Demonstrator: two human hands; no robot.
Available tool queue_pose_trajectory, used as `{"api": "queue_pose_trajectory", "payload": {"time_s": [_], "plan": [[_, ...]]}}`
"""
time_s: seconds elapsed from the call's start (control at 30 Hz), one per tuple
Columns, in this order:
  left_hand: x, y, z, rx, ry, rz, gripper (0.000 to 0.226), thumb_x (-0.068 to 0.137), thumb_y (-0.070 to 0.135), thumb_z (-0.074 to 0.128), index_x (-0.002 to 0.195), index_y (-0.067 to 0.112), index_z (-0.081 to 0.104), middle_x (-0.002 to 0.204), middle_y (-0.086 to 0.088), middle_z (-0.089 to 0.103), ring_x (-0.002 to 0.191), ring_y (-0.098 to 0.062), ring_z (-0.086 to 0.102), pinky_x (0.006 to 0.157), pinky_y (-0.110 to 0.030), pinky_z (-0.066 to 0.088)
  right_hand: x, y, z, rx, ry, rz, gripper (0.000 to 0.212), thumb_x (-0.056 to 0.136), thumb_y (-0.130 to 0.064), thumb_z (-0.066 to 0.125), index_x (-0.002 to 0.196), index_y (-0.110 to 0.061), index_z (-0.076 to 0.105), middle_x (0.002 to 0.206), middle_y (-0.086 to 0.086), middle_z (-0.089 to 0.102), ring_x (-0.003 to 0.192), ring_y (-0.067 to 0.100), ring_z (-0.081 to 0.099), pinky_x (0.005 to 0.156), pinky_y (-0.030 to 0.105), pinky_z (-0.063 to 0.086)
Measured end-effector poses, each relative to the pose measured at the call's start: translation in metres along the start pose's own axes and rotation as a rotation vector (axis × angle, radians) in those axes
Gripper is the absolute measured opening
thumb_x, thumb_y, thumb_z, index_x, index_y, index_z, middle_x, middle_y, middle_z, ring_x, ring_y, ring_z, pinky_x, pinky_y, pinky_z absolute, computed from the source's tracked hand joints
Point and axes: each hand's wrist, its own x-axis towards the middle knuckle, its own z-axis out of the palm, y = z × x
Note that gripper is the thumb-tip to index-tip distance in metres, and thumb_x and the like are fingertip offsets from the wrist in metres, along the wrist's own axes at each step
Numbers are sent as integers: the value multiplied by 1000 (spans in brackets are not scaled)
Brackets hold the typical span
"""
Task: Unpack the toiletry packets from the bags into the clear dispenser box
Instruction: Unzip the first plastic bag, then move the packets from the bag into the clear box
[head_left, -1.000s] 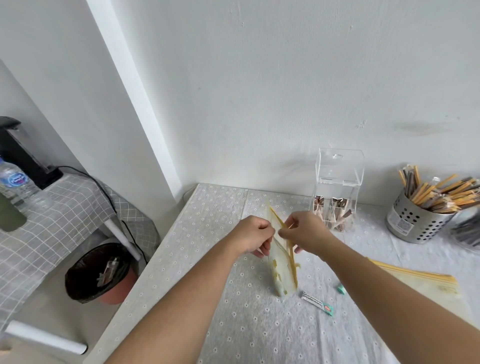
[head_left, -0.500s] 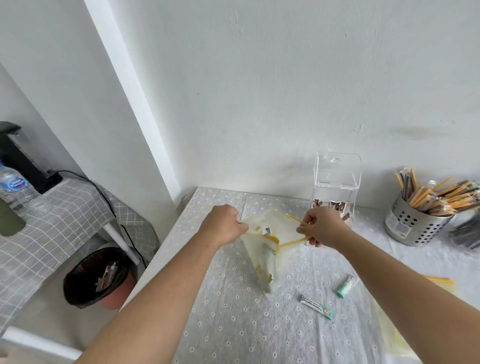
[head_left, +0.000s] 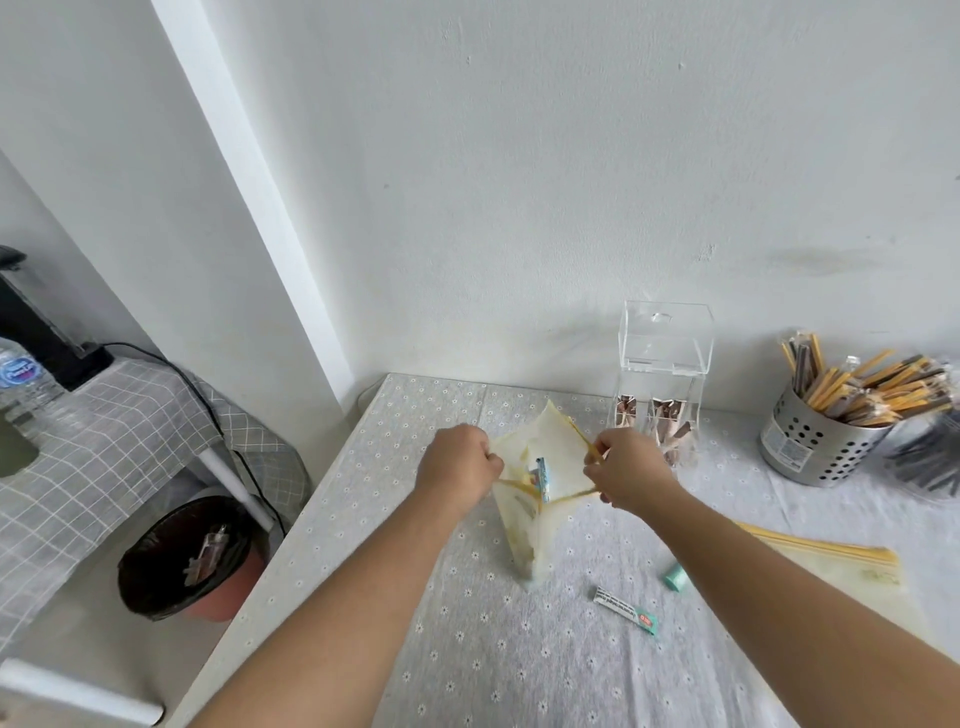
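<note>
My left hand (head_left: 460, 465) and my right hand (head_left: 626, 470) each grip one side of a yellowish zip bag (head_left: 535, 509) and hold its mouth pulled apart above the table. A blue-and-white packet (head_left: 543, 478) stands inside the bag. The clear dispenser box (head_left: 662, 358) stands at the back against the wall, lid raised, with brown packets in its lower part. A small tube packet (head_left: 626, 612) and a teal item (head_left: 675, 576) lie on the cloth to the right. A second zip bag (head_left: 836, 558) lies flat behind my right forearm.
A perforated metal cup (head_left: 813, 447) full of wrapped sticks stands at the back right. The table's left edge (head_left: 291, 535) drops to a black-lined bin (head_left: 189, 558). A side table with a checked cloth (head_left: 104, 431) and a water bottle (head_left: 23, 384) is at the left.
The bag went from held closed and edge-on to pulled wide apart, my hands moving away from each other. The packet inside has come into sight.
</note>
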Motion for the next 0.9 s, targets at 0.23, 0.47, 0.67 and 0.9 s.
{"api": "queue_pose_trajectory", "payload": {"time_s": [0.23,0.47,0.67,0.9], "plan": [[16,-13,-49,-82,143,-45,22,78,1,63,61,15,58,54,-4,64,50,-16,68,58,-31,59,3,2,-11,152,-30,35,8,88,-5,54,82,-2,60,54,9,59,43,18,54,41,23,45],[8,-5,-39,28,84,79,8,81,14,69,73,14,68,56,1,62,58,-18,68,66,-23,49,-14,-3,9,129,-258,1,10,85,-7,61,93,-1,61,64,10,62,47,17,57,42,24,47],[-14,-17,-4,104,-5,157,9,82,20,65,88,19,72,70,3,65,66,-16,60,61,-23,45,-22,12,33,133,-223,-8,9,84,-7,61,93,-5,62,63,9,63,43,17,56,42,24,47],[-13,-19,-4,66,-22,146,19,79,8,58,89,20,69,59,-2,62,62,-26,69,64,-37,57,-21,32,27,146,-132,41,15,77,-1,56,89,-10,56,68,9,58,42,20,54,39,22,41]]}}
